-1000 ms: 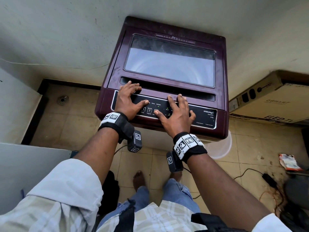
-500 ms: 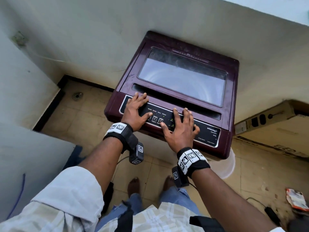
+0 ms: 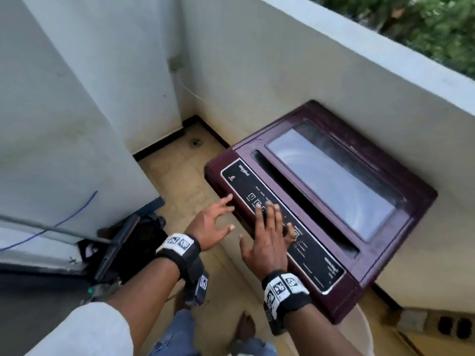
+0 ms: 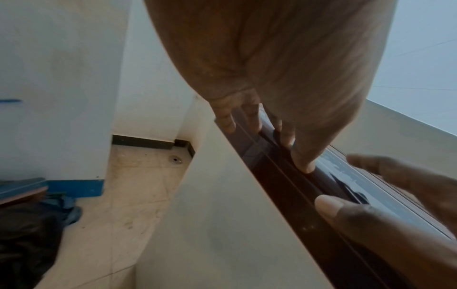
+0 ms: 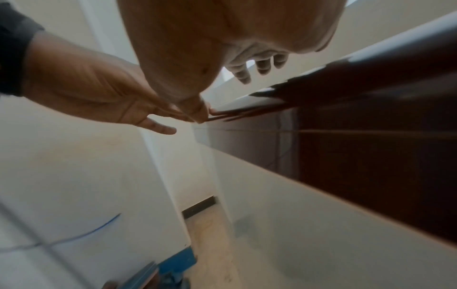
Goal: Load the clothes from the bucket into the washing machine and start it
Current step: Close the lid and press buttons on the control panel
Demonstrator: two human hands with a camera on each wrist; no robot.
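Note:
The maroon top-loading washing machine [image 3: 331, 181] stands against the wall with its glass lid down. Its black control panel [image 3: 305, 255] runs along the front. My left hand [image 3: 213, 224] is open with fingers spread, the fingertips at the machine's front left edge [image 4: 284, 185]. My right hand [image 3: 267, 235] hovers flat and open over the panel's buttons, holding nothing. In the right wrist view both the left hand [image 5: 99, 88] and the right hand's fingers [image 5: 262, 66] hang beside the machine's dark front [image 5: 371, 146]. A white bucket [image 3: 361, 330] shows partly under the machine's front right corner; its inside is hidden.
White walls close in on the left and behind. A dark heap [image 3: 136, 242] lies on the floor at left by a blue cable [image 3: 64, 222]. A floor drain [image 3: 196, 143] sits in the corner. A cardboard box [image 3: 449, 327] stands at lower right. Bare feet [image 3: 244, 327] stand on the tiles.
The head view has swung left and up. Both hands have drawn back from the control panel toward its front edge; the left hand has come off the buttons.

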